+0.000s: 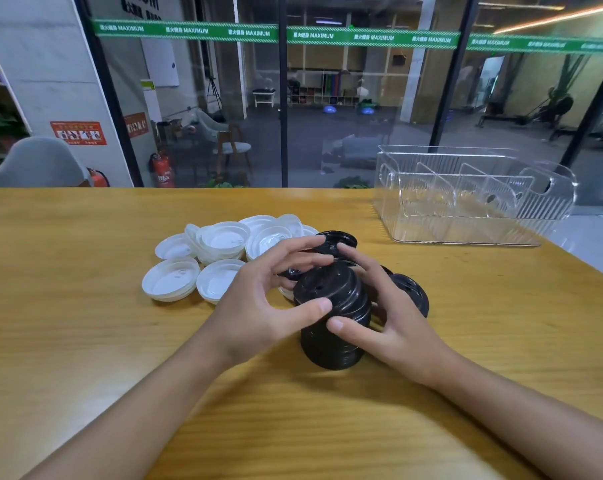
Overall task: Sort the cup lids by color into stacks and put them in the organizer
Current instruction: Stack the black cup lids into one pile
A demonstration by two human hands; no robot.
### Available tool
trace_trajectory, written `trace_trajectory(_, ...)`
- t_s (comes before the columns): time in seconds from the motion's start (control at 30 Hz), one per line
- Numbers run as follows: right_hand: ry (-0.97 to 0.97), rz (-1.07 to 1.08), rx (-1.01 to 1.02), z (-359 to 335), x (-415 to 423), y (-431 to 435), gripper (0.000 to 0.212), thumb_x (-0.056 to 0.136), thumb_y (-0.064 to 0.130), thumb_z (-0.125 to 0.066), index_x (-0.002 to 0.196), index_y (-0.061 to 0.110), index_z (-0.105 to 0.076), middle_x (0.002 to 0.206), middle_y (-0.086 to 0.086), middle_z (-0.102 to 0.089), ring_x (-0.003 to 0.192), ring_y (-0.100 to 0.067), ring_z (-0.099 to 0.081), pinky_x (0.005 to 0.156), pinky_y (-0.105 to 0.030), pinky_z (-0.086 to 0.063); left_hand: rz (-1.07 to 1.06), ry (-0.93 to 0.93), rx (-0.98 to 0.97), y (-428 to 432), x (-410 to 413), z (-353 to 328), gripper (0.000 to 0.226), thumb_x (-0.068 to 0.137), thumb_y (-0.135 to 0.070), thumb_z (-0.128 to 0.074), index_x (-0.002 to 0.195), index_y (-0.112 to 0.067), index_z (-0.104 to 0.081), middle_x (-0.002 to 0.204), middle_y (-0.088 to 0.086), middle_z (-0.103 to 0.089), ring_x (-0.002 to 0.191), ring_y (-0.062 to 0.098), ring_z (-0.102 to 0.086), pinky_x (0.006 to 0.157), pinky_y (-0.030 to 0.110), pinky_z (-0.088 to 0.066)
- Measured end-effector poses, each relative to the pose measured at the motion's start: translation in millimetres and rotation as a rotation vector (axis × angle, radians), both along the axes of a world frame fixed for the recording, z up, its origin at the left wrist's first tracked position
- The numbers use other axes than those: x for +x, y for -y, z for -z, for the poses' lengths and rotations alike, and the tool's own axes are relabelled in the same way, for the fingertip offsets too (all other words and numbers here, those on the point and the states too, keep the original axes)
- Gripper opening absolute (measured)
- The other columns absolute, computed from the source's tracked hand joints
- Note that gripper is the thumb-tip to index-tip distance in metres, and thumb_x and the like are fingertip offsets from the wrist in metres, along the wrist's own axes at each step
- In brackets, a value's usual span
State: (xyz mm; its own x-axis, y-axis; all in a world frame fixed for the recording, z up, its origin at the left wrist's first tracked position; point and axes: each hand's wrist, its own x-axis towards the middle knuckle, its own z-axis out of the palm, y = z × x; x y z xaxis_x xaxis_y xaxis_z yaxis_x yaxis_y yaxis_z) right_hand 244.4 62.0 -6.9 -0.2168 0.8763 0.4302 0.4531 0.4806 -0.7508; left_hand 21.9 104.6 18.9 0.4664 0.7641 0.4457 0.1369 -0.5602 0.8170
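A tall stack of black lids (331, 306) leans on the wooden table in front of me. My left hand (258, 303) curls around its left side, thumb on the front and fingers over the top. My right hand (386, 317) grips its right side, thumb across the front. More black lids lie behind: one (338, 239) at the back and one (411, 289) to the right. Several white lids (220, 251) lie loose and nested to the left. The clear plastic organizer (473, 216), with dividers, stands empty at the back right.
The wooden table (85, 341) ends on the right near the organizer, with a lighter surface (591, 244) beyond. A glass wall runs along the table's far edge. A grey chair (37, 164) stands behind the far left corner.
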Motion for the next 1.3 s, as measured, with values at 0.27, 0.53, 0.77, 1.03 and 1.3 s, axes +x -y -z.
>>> trace_trajectory(0.27,-0.015,0.011,-0.003,1.0,0.4,1.5,0.068,0.089,0.031,-0.08,0.147,0.032,-0.044,0.131,0.016,-0.07,0.126,-0.014,-0.066,0.106,-0.046,-0.053,-0.022,0.018,-0.06,-1.5,1.5,7.9,0.066,0.072,-0.042,-0.086,0.134,-0.042,-0.064,0.125,-0.009,-0.068,0.128,0.008,-0.063,0.104,0.021,-0.052)
trace_trajectory(0.53,-0.025,-0.021,-0.007,0.4,1.9,0.0,0.09,0.086,0.043,-0.08,0.159,0.043,-0.028,0.142,0.016,-0.064,0.134,-0.013,-0.062,0.113,-0.048,-0.048,-0.039,0.016,-0.019,-0.1,0.0,2.3,0.064,0.076,-0.034,-0.084,0.136,-0.035,-0.062,0.126,-0.017,-0.073,0.123,0.011,-0.066,0.092,0.02,-0.051)
trace_trajectory(0.77,-0.033,-0.055,-0.024,-0.2,5.6,-1.4,0.091,0.085,0.034,-0.085,0.158,0.041,-0.031,0.14,0.015,-0.066,0.131,-0.011,-0.064,0.11,-0.032,-0.05,-0.013,0.033,-0.013,-2.3,-2.1,3.9,0.069,0.075,-0.022,-0.086,0.138,-0.036,-0.061,0.124,-0.005,-0.072,0.126,0.016,-0.066,0.104,0.032,-0.055)
trace_trajectory(1.03,-0.057,-0.057,-0.025,0.4,5.1,1.3,0.066,0.09,0.038,-0.077,0.148,0.026,-0.048,0.139,0.015,-0.067,0.131,-0.013,-0.064,0.105,-0.027,-0.051,0.035,0.03,-0.022,-4.3,-3.6,3.6,0.07,0.076,-0.011,-0.083,0.139,-0.033,-0.061,0.126,-0.005,-0.074,0.126,0.015,-0.067,0.107,0.029,-0.053)
trace_trajectory(1.3,-0.104,-0.057,-0.072,1.5,5.4,2.6,0.053,0.094,0.031,-0.073,0.143,0.026,-0.052,0.133,0.017,-0.069,0.127,-0.013,-0.066,0.102,-0.024,-0.052,0.046,0.018,-0.056,-5.5,-1.1,9.2,0.067,0.076,-0.035,-0.089,0.138,-0.037,-0.063,0.128,-0.009,-0.072,0.128,0.011,-0.066,0.107,0.027,-0.053)
